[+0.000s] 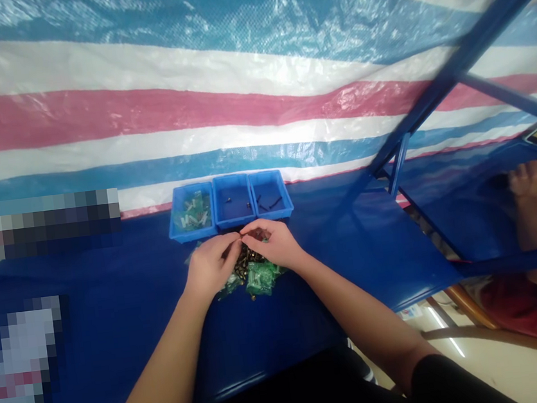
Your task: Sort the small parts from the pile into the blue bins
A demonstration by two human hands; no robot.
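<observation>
While left hand [210,265] and right hand [276,243] meet over brassy parts [242,269] | fingertips bunch together | cannot tell if pinching anything

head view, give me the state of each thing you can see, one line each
left tray: open, holding green-and-white packets
middle tray: open, few small pieces inside
right tray: open, few dark screw-like pieces inside
brassy pieces: loose, heaped
green packet: lying against the heap
left hand, right hand: fingertips together; grip unclear
striped sheet: creased
</observation>
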